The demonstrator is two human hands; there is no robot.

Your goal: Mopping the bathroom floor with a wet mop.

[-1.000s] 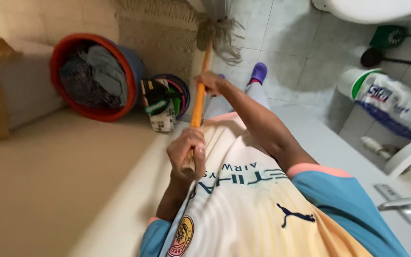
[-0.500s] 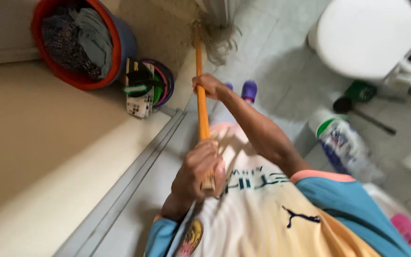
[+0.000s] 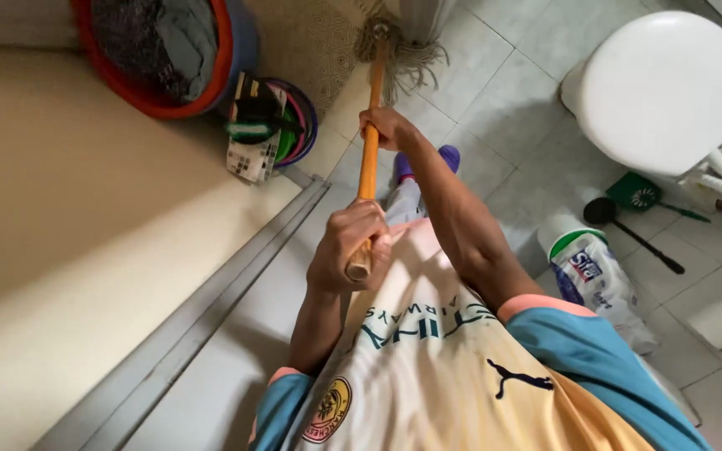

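Over pale floor tiles, the left hand is fisting the smooth orange wooden mop handle's top; the outstretched right hand is clasping it lower, above stringy mop strands.

— What kind of room is it?
— A bathroom: pale grey floor tiles, a white toilet at the upper right.
— And on the left?
— A beige surface edged by a grey metal track, with a tan woven mat beyond.

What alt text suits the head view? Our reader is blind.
Both hands hold a mop handle, left hand at its top, right hand lower, mop head on floor tiles near a toilet.
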